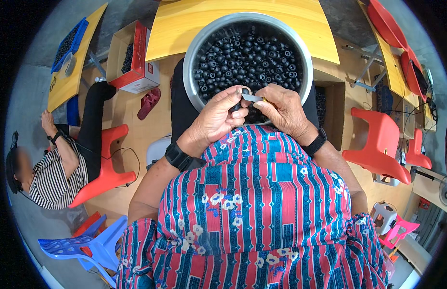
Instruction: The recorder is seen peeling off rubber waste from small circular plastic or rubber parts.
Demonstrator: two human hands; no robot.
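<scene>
Two hands meet over the near rim of a steel bowl (190, 58) that sits in the person's lap, heaped with small black ring-shaped parts (247, 53). The left hand (217, 118) is closed in a pinch on one black ring part (237, 107), thumb and fingertips wrapped tight around it. The right hand (283, 108) is closed on a thin grey blade-like tool (252, 98) with a hint of a yellow handle, its tip pointing left onto the part; a pale ring sits right at the tip, too small to make out.

By my reading, the step in hand is trimming or cleaning one part with the tool. The next move would call for a steady left grip and a short, controlled stroke, edge kept off the thumb.

Held part and tool tip touch, just above the bowl's contents. Beyond the bowl stands a yellow bench (242, 19). Another seated person (54, 173) works well apart to the left.
</scene>
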